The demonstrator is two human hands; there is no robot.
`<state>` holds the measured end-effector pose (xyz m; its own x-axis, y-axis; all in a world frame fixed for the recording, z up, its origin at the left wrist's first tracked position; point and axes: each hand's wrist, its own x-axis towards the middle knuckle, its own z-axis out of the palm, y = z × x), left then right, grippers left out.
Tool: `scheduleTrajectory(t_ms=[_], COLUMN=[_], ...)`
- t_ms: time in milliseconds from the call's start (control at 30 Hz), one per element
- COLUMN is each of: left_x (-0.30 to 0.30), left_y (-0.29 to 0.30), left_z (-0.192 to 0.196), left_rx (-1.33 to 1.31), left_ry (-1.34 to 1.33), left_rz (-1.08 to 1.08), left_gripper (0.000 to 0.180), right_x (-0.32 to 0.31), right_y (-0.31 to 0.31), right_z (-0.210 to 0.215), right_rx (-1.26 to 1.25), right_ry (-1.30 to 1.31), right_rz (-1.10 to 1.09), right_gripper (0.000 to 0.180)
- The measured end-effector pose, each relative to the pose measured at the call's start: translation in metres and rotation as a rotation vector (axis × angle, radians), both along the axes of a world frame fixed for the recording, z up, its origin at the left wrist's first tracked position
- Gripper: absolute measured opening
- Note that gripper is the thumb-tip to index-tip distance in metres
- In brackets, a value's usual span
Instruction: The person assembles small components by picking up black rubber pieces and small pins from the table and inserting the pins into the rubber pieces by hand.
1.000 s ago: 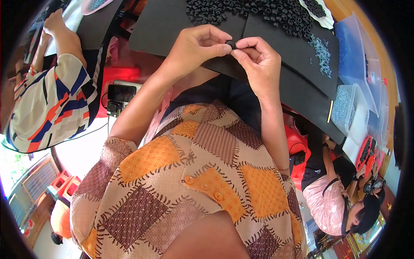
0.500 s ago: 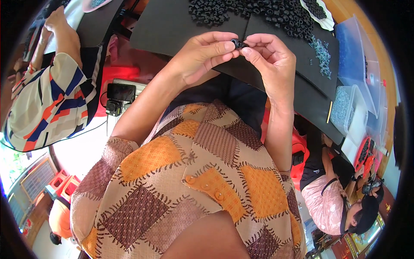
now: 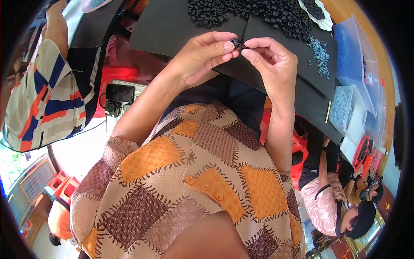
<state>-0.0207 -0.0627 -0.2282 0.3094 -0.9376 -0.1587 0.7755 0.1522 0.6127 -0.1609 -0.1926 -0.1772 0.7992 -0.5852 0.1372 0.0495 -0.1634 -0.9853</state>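
Over the near edge of the dark table, my left hand (image 3: pixel 208 54) pinches a small black ring-shaped part (image 3: pixel 234 42) between thumb and fingers. Right beside it, my right hand (image 3: pixel 272 58) has its thumb and forefinger tips closed at a tiny dark bit on the ring's right side. Its exact kind is too small to make out. Beyond my hands lies a wide heap of small black round parts (image 3: pixel 276 15) with holes. Right of that heap, little clear-blue pieces (image 3: pixel 320 56) are scattered on the black board (image 3: pixel 280 47).
A clear tub of bluish pieces (image 3: pixel 341 108) stands at the right, beside a larger clear plastic box (image 3: pixel 355 60). A white dish (image 3: pixel 325 21) holds more black parts. A thin stick (image 3: pixel 328 112) lies near the table edge. Other people sit at left and right.
My right fingertips have drawn slightly right, away from the ring, while my left hand keeps its place. The person at left has shifted an arm; the one at right has moved slightly.
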Motion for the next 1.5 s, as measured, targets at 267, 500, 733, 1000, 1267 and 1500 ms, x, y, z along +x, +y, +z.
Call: scheduleTrajectory(t_ms=[267, 500, 733, 1000, 1267, 1500], left_x=[-0.005, -0.005, 0.000, 0.008, 0.008, 0.005], left_y=[0.004, 0.006, 0.007, 0.013, 0.014, 0.013], left_z=[0.004, 0.008, 0.012, 0.010, 0.011, 0.011], left_rx=[0.056, 0.130, 0.125, 0.141, 0.215, 0.243], left_ry=[-0.341, -0.619, -0.719, -0.932, -1.052, -1.107], left_rz=[0.108, 0.198, 0.182, 0.160, 0.120, 0.170], left_gripper=[0.027, 0.024, 0.022, 0.021, 0.020, 0.015], right_x=[0.003, 0.006, 0.009, 0.010, 0.015, 0.015], right_y=[0.006, 0.012, 0.014, 0.018, 0.018, 0.019], right_z=[0.000, -0.009, -0.022, -0.029, -0.038, -0.034], right_rx=[-0.206, -0.250, -0.180, -0.080, -0.136, -0.445], right_ry=[0.056, 0.021, -0.095, -0.010, 0.056, 0.141], right_rz=[-0.041, -0.083, -0.072, -0.065, -0.066, -0.132], right_gripper=[0.010, 0.010, 0.010, 0.013, 0.017, 0.018])
